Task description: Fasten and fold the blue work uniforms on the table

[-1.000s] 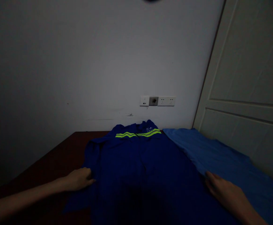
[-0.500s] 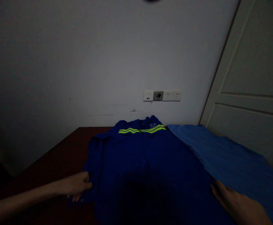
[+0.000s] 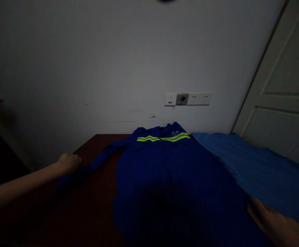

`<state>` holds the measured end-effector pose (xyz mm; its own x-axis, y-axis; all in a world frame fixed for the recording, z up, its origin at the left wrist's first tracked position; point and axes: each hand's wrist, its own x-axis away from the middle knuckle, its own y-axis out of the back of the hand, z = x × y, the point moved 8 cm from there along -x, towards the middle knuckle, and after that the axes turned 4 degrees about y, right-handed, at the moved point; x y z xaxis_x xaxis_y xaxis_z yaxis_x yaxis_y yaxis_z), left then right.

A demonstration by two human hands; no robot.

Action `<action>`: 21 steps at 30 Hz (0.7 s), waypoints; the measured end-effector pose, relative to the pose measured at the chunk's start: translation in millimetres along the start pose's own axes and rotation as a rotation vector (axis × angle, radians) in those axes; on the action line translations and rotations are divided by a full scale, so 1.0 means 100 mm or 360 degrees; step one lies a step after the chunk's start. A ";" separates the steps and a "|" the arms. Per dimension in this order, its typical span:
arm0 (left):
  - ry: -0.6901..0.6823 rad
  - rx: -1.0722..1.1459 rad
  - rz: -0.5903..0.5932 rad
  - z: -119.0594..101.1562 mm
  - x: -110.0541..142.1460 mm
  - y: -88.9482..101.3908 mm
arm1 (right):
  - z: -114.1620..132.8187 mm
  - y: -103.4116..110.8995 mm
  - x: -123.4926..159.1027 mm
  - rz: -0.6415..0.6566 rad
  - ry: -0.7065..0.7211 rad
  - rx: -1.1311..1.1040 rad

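A dark blue work jacket (image 3: 149, 164) with a yellow-green reflective stripe across its chest lies front up on a dark red-brown table (image 3: 92, 202), its collar toward the wall. My left hand (image 3: 68, 163) is closed on the end of the jacket's left-side sleeve (image 3: 100, 159), which stretches out slantwise from the shoulder and is blurred near the hand. At the lower right, my right hand (image 3: 275, 219) grips the jacket's right edge between thumb and fingers; dim light partly hides the fingertips. The lower part of the jacket falls in deep shadow.
A lighter blue cloth (image 3: 252, 164) lies along the right of the jacket. Behind the table rises a white wall with a row of sockets (image 3: 187, 99). A pale panelled door (image 3: 283, 96) stands at the right.
My left hand has moved left and away from me, drawing the sleeve out from the jacket's side. My right hand stays at the jacket's edge. The view has shifted slightly left.
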<state>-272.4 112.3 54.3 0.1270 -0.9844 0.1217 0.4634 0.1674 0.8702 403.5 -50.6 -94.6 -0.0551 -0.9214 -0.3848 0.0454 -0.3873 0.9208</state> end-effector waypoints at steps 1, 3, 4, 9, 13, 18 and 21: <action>-0.0105 0.0104 0.0033 -0.12 0.05 -0.01 | 0.01 0.00 -0.01 0.0063 -0.0007 0.0005; -0.0346 0.0420 0.0189 -0.44 0.20 -0.06 | 0.04 0.03 -0.04 0.0134 -0.0036 0.0017; -0.0420 0.0624 0.0319 -0.61 0.30 -0.10 | 0.06 0.06 -0.05 0.0147 -0.0040 0.0022; -0.0678 0.1234 0.0633 -1.35 0.76 -0.21 | 0.21 0.20 -0.07 0.0169 -0.0009 0.0119; -0.0621 0.1350 0.0716 -1.60 0.82 -0.35 | 0.29 0.23 -0.04 0.0081 0.0063 0.0237; -0.0742 0.1344 0.0693 -1.70 0.74 -0.40 | 0.36 0.27 -0.04 0.0014 0.0126 0.0225; -0.0720 0.1242 0.0737 -1.62 0.72 -0.40 | 0.40 0.32 -0.05 0.0043 0.0153 0.0216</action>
<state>-140.2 43.8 -49.1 -0.2700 -0.7870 0.5547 -0.2701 0.6149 0.7410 364.9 -56.9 -61.1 0.0403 -0.9329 -0.3579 -0.0898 -0.3601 0.9286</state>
